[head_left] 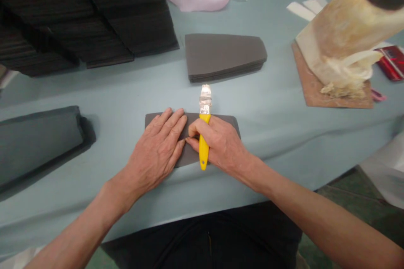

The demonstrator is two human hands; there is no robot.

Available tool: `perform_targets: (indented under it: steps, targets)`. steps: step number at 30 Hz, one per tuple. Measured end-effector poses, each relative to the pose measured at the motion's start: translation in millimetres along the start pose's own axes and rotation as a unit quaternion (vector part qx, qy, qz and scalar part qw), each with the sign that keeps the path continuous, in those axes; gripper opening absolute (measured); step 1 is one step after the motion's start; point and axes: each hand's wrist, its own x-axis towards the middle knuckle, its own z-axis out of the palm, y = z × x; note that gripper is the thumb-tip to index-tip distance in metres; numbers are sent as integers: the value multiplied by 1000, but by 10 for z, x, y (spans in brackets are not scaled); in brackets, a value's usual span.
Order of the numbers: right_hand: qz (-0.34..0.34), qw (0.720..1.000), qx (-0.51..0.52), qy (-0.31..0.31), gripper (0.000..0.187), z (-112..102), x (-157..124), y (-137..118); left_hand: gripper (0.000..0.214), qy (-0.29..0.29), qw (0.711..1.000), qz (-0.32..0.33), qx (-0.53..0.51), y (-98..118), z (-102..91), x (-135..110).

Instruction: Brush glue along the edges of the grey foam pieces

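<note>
A dark grey tapered sheet (193, 157) lies flat on the table in front of me, partly covered by both hands. My left hand (159, 145) rests flat on its left half with the fingers stretched out. My right hand (221, 141) is closed around a paintbrush (204, 145) with a yellow handle. The brush points away from me, its metal collar and bristles smeared with whitish stuff. The right thumb and fingertips also touch the sheet beside the left thumb. Just beyond lies a stack of similar grey tapered pieces (224, 54).
Tall stacks of black sheets (126, 8) stand at the back left. Another grey pile (38, 141) lies at left. On the right, a glue-crusted plastic container (341, 33) stands on a brown board (307, 88), near a red object (393, 63). Pink fabric (198, 0) lies at the back.
</note>
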Motion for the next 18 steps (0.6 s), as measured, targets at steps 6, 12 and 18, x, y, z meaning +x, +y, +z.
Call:
perform_targets:
  steps: [6,12,18]
  targets:
    - [6,1000,-6,-3,10,4,-6,1,72,35,995,-92,-4,67,53,-91]
    - [9,1000,-7,-11,10,-2,-8,-4,89,26,983,-179,-17,119,-14,-105]
    - [6,1000,5,-14,10,-37,1,-16,90,28,980,-195,-28,150,12,-82]
